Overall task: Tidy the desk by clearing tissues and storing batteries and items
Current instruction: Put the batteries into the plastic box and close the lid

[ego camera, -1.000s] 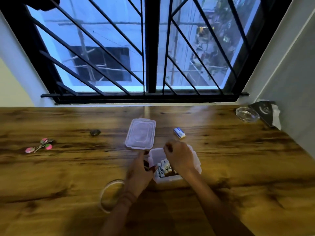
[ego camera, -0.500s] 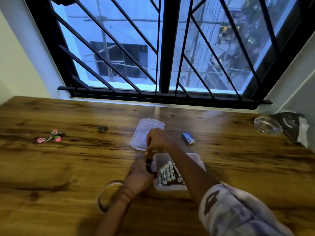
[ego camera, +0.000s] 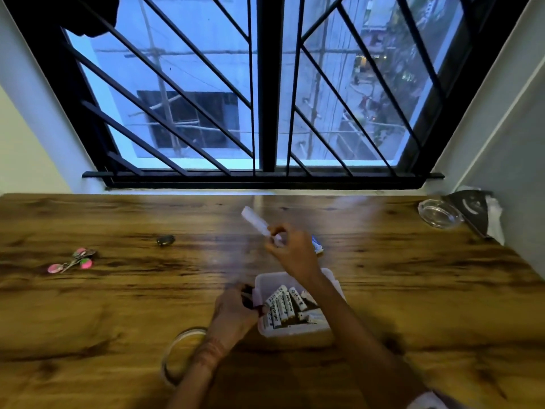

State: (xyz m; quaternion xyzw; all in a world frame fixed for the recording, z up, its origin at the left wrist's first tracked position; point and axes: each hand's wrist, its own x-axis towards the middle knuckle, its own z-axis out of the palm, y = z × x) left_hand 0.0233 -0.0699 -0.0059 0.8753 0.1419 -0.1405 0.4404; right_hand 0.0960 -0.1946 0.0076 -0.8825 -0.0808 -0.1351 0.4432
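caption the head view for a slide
Right hand holds the clear lid above the desk; left hand holds the battery box.

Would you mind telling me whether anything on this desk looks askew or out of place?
Nothing is spilled or damaged. The batteries lie jumbled at mixed angles in the open box, and its lid is off, held tilted in the right hand.
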